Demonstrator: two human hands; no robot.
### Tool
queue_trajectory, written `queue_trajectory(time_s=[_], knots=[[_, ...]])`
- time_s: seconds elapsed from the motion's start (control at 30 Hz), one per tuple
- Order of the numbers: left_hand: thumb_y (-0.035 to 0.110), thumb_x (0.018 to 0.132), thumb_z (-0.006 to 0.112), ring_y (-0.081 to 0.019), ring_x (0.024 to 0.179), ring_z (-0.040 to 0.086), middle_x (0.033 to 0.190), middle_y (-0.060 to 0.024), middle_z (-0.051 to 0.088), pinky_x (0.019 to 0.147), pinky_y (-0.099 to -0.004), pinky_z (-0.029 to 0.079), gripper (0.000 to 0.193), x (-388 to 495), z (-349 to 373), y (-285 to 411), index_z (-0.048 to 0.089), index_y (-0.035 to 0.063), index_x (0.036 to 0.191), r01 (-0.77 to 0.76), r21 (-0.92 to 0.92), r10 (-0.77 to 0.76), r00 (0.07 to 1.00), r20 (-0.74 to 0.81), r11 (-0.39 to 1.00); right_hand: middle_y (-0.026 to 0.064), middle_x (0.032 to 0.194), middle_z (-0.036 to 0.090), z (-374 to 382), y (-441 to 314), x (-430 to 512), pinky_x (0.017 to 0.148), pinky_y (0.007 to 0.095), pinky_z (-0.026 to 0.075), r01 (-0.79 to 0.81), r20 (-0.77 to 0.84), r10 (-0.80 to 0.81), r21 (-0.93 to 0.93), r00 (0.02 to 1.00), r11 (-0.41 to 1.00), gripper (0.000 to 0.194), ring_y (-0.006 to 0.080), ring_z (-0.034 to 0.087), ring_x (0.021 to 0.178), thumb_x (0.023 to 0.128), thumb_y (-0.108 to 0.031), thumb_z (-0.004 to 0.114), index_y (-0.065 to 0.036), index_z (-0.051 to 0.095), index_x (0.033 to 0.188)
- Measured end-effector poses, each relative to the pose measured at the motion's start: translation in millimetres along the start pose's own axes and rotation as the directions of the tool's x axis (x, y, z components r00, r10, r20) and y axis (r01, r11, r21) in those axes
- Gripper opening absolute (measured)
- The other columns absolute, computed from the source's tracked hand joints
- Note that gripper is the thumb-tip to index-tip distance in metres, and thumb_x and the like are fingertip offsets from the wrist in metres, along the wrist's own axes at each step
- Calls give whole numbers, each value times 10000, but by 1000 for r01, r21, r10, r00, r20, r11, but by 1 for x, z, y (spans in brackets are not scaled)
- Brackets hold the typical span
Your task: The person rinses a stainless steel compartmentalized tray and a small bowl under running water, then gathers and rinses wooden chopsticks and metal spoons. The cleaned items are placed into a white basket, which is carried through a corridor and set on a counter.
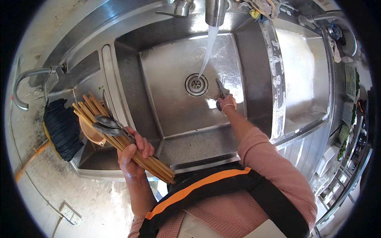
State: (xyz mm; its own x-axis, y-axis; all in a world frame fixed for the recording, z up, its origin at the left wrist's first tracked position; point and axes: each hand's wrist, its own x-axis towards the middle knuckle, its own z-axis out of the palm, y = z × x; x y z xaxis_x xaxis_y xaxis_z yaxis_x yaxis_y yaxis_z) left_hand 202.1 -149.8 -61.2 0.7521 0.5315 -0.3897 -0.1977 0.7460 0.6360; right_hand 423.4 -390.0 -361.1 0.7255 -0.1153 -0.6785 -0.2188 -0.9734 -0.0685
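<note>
A bundle of wooden chopsticks (157, 167) is gripped in my left hand (131, 156), left of the middle sink basin (178, 113). Metal spoons (107, 122) lie along the chopsticks, held in the same grasp. Down in the basin, right of the drain (196, 84), my right hand (228, 103) is closed around metal utensils (221, 87); their exact kind is unclear. A stream of water (210, 44) runs from the faucet (215, 13) onto the drain.
The right basin (320, 68) holds whitish, foamy water. In the left basin (96, 159) sits a perforated orange-pink ladle (90, 131). A black strip mop head (62, 129) hangs beside it. Crumpled rags (265, 7) rest behind the divider. A metal rack (345, 202) stands at far right.
</note>
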Motion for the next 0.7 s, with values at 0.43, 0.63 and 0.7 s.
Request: queue_trajectory(time_s=[0.43, 0.63, 0.7], knots=[[137, 754, 603, -143, 526, 459, 726, -66, 468, 493, -304, 391, 430, 2, 28, 5, 403, 34, 1121, 24, -31, -22, 998, 51, 999, 126, 971, 585, -51, -116, -50, 678, 338, 516, 316, 7, -706, 891, 708, 326, 197, 219, 605, 832, 870, -69, 503, -31, 460, 1058], [138, 756, 600, -149, 528, 465, 735, -62, 473, 499, -313, 398, 432, -23, 28, 16, 400, 46, 1128, -43, -36, 47, 994, 103, 998, 113, 939, 570, -151, -174, -129, 648, 334, 528, 245, -14, -885, 963, 465, 113, 170, 206, 612, 849, 894, -68, 480, -58, 436, 1058], [135, 753, 601, -152, 537, 468, 742, -68, 477, 508, -312, 394, 431, -34, 22, 19, 408, 50, 1129, -67, -39, 70, 994, 86, 997, 87, 835, 575, -170, -179, -141, 606, 287, 505, 432, -96, -863, 889, 497, 150, 146, 154, 596, 734, 902, -102, 486, -45, 449, 1031]])
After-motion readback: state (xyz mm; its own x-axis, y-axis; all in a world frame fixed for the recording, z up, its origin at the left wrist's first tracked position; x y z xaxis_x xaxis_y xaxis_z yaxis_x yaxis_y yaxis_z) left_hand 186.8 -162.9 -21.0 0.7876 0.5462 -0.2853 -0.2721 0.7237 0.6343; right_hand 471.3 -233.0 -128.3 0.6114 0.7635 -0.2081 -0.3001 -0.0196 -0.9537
